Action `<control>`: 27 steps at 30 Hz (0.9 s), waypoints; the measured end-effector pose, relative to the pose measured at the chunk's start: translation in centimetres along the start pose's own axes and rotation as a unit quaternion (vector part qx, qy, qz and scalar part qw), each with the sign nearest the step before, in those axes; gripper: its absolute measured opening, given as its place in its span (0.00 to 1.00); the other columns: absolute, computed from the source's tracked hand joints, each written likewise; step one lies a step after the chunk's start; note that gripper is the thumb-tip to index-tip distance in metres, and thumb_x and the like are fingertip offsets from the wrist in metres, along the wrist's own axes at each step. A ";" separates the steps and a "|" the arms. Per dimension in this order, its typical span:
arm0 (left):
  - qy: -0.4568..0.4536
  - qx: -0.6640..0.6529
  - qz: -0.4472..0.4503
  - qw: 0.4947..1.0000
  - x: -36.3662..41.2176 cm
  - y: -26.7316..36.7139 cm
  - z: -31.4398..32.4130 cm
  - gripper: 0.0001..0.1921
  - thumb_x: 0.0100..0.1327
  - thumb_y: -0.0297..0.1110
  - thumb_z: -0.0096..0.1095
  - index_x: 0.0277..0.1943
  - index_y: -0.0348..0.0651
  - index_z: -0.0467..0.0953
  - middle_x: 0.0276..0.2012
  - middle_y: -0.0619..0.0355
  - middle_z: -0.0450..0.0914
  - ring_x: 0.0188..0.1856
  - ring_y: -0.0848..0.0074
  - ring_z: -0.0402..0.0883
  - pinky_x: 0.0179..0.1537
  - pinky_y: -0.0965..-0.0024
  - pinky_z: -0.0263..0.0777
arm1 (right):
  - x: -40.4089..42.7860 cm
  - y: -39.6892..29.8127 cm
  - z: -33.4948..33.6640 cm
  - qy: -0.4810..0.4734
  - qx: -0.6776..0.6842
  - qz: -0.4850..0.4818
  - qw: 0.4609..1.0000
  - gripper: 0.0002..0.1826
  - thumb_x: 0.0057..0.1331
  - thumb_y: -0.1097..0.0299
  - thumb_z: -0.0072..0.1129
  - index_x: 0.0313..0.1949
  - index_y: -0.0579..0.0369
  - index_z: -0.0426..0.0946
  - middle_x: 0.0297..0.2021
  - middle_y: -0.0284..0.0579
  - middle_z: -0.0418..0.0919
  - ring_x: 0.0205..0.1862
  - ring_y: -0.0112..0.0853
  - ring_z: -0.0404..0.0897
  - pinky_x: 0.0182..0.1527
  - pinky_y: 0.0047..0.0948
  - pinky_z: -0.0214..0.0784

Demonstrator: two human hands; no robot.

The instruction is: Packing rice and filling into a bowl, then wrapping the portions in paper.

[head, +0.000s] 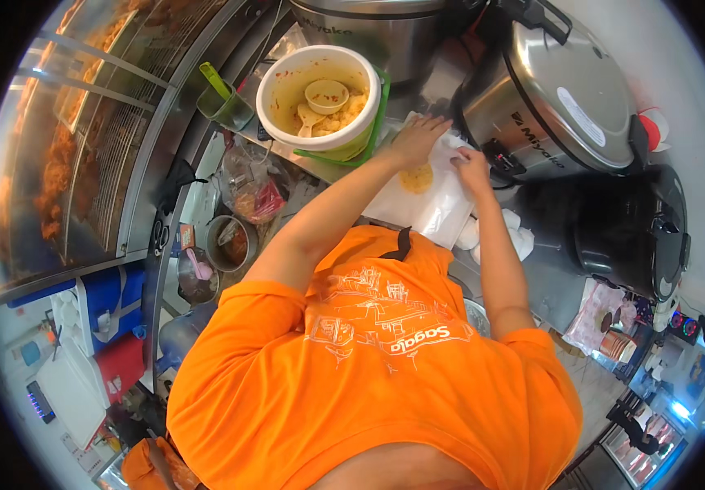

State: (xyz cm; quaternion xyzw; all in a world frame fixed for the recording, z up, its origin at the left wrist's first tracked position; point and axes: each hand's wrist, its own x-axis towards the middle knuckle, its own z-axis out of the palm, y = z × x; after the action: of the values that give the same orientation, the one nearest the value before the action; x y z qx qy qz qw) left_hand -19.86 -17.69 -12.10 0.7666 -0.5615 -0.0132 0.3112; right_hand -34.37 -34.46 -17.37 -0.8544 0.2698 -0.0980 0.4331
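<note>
My left hand (416,142) lies flat with its fingers extended on the far part of white, partly translucent wrapping sheets (410,207). My right hand (472,168) pinches the sheets near their far right edge, close beside the left. Between my forearms, a round flat yellow patch (415,179) shows on the sheets; whether it is food or a print is not clear. Left of the sheets, a white-rimmed bucket (265,110) sits in a green holder. It contains yellow rice (347,116), a pale rice paddle (307,120) and a small round cup (326,97).
Large metal rice cookers (573,92) stand behind and right, with a black cooker (609,226) nearer. At left are a glass cabinet (101,116) of fried food, a green container (225,110), a hanging plastic bag (251,184) and a metal pot (253,245). An orange-clothed person (159,465) is at lower left.
</note>
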 end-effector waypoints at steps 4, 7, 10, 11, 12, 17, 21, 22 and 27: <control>-0.279 0.212 -0.034 0.936 2.2 -0.2 0.3 0.22 0.55 0.29 0.64 0.55 0.44 0.79 0.48 0.46 0.83 0.58 0.56 0.78 0.67 0.52 0.60 | -1.0 -0.6 -0.6 0.047 -0.037 0.007 0.998 0.14 0.57 0.68 0.67 0.44 0.51 0.85 0.37 0.53 0.85 0.39 0.43 0.83 0.47 0.37 0.73; -0.341 0.221 -0.068 0.911 0.4 0.5 -0.2 0.15 0.58 0.33 0.62 0.48 0.46 0.82 0.44 0.51 0.84 0.57 0.58 0.78 0.66 0.48 0.58 | -1.9 -1.2 -0.9 0.068 0.001 -0.023 0.997 0.24 0.57 0.69 0.69 0.55 0.48 0.81 0.26 0.46 0.78 0.28 0.30 0.74 0.37 0.30 0.69; -0.279 0.250 0.012 0.927 -3.5 2.0 -1.6 0.10 0.60 0.34 0.58 0.42 0.46 0.84 0.43 0.53 0.83 0.55 0.58 0.78 0.64 0.49 0.60 | -2.9 -1.6 -1.4 -0.018 -0.009 0.031 0.999 0.32 0.58 0.73 0.67 0.64 0.48 0.73 0.28 0.45 0.80 0.31 0.27 0.77 0.40 0.27 0.71; -0.283 0.252 0.017 0.925 -4.2 1.9 -1.6 0.10 0.60 0.34 0.58 0.42 0.46 0.84 0.43 0.53 0.83 0.55 0.58 0.78 0.64 0.49 0.60 | -2.5 1.0 -0.5 -0.001 0.042 0.031 0.999 0.31 0.59 0.71 0.66 0.64 0.46 0.72 0.32 0.47 0.82 0.35 0.34 0.80 0.43 0.32 0.72; -0.235 0.283 0.056 0.928 -5.2 1.4 -1.5 0.09 0.61 0.33 0.57 0.42 0.46 0.83 0.42 0.54 0.82 0.53 0.60 0.78 0.64 0.50 0.61 | -2.0 2.9 0.3 0.012 0.091 0.027 0.995 0.31 0.60 0.68 0.65 0.64 0.45 0.72 0.36 0.50 0.84 0.39 0.41 0.84 0.47 0.37 0.73; -0.013 0.280 0.207 0.937 -5.6 0.7 -2.1 0.11 0.61 0.30 0.55 0.44 0.45 0.80 0.40 0.57 0.80 0.49 0.63 0.77 0.61 0.54 0.63 | -1.9 4.8 0.9 -0.005 0.064 0.010 0.998 0.26 0.58 0.72 0.64 0.58 0.48 0.77 0.37 0.51 0.84 0.40 0.41 0.84 0.46 0.36 0.73; -0.246 0.227 0.080 0.939 -6.6 1.2 -2.5 0.18 0.60 0.28 0.55 0.54 0.44 0.78 0.37 0.56 0.81 0.49 0.64 0.79 0.59 0.56 0.66 | -1.5 2.3 -0.3 -0.053 -0.014 0.089 0.995 0.23 0.57 0.78 0.65 0.54 0.52 0.80 0.40 0.50 0.86 0.44 0.36 0.85 0.48 0.30 0.74; -0.283 0.214 0.054 0.933 -6.7 1.6 -2.8 0.23 0.60 0.26 0.56 0.60 0.46 0.75 0.38 0.57 0.80 0.50 0.64 0.78 0.59 0.58 0.66 | -1.5 2.4 -0.3 -0.055 -0.016 0.091 0.994 0.23 0.57 0.78 0.65 0.54 0.52 0.80 0.40 0.50 0.86 0.44 0.36 0.85 0.48 0.30 0.74; -0.233 0.113 0.006 0.966 -8.3 1.7 -2.6 0.25 0.57 0.29 0.62 0.59 0.41 0.73 0.46 0.52 0.77 0.52 0.61 0.76 0.57 0.58 0.68 | -1.9 1.6 -0.8 -0.067 -0.057 0.058 0.994 0.35 0.59 0.75 0.63 0.67 0.48 0.68 0.39 0.53 0.85 0.45 0.39 0.85 0.50 0.33 0.74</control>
State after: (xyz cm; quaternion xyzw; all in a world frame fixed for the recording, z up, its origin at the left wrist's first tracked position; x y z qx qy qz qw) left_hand -23.41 -9.61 -11.93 0.7693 -0.6206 -0.1266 0.0835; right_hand -36.91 -34.71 -18.03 -0.8654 0.2943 0.0003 0.4056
